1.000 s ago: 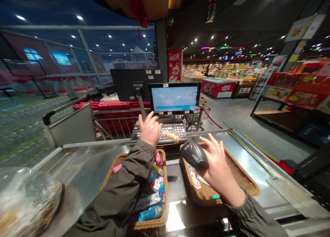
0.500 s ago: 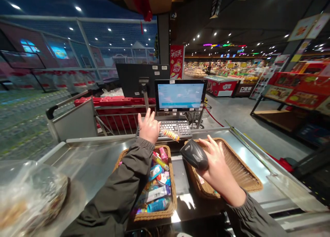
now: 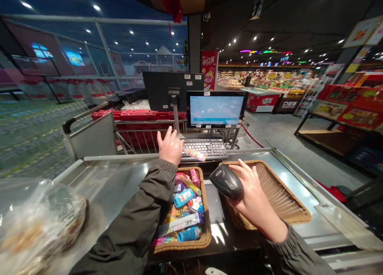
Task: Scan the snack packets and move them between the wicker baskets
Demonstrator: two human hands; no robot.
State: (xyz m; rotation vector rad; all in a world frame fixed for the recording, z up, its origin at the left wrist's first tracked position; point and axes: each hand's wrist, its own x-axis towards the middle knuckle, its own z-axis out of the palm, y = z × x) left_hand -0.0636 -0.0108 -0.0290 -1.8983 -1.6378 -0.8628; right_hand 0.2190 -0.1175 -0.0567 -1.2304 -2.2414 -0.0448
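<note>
My left hand (image 3: 170,146) reaches over the near edge of the keyboard (image 3: 211,146), fingers pointing up. A thin yellow and orange candy stick (image 3: 195,154) sticks out to its right, held in that hand. My right hand (image 3: 253,193) grips a black barcode scanner (image 3: 226,181) above the right wicker basket (image 3: 289,203), some fingers stretched out. Under my left forearm, the left wicker basket (image 3: 206,238) holds several colourful small packets. The lit till screen (image 3: 215,109) stands behind the keyboard.
The steel counter (image 3: 113,179) carries both baskets. A clear plastic bag of goods (image 3: 36,221) lies at the near left. A shopping cart (image 3: 89,135) and red baskets stand beyond the counter. Store shelves (image 3: 344,107) and the aisle floor lie to the right.
The view has shifted, so everything sits further right and slightly higher in the frame. Both hands keep their grips and stay in much the same place relative to the keyboard and baskets.
</note>
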